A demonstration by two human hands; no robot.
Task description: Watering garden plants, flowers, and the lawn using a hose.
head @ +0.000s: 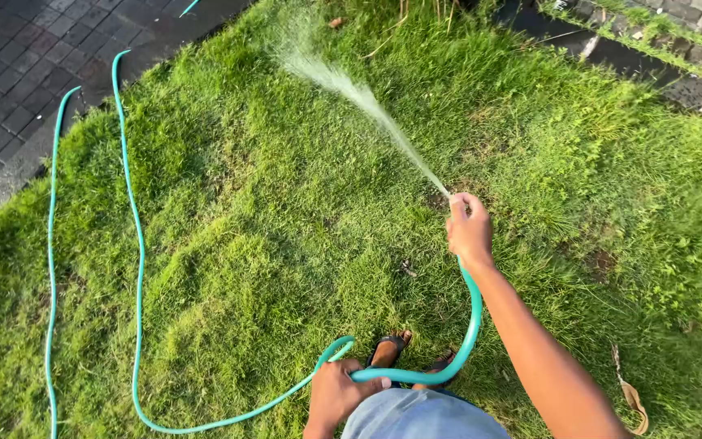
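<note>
Thin teal garden hose (pixel 133 244): smooth, slightly glossy plastic or rubber, surface unbroken along the loops. Green lawn (pixel 270 228): rough, tufted grass, matt, uneven in length, with small bare dark soil patches near its right edge. Dark grey block paving (pixel 10 73) at the lawn's upper left corner: matt, gridded by joints. Water spray (pixel 351 89): fine white mist. Pale blue-grey cloth garment (pixel 420 415): soft, matt weave. Dark sandal (pixel 387 349): matt straps.

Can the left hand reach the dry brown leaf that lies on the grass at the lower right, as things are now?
Probably not. The left hand grips the green hose by the feet, and the dry leaf lies beyond the right arm, which crosses between them.
</note>
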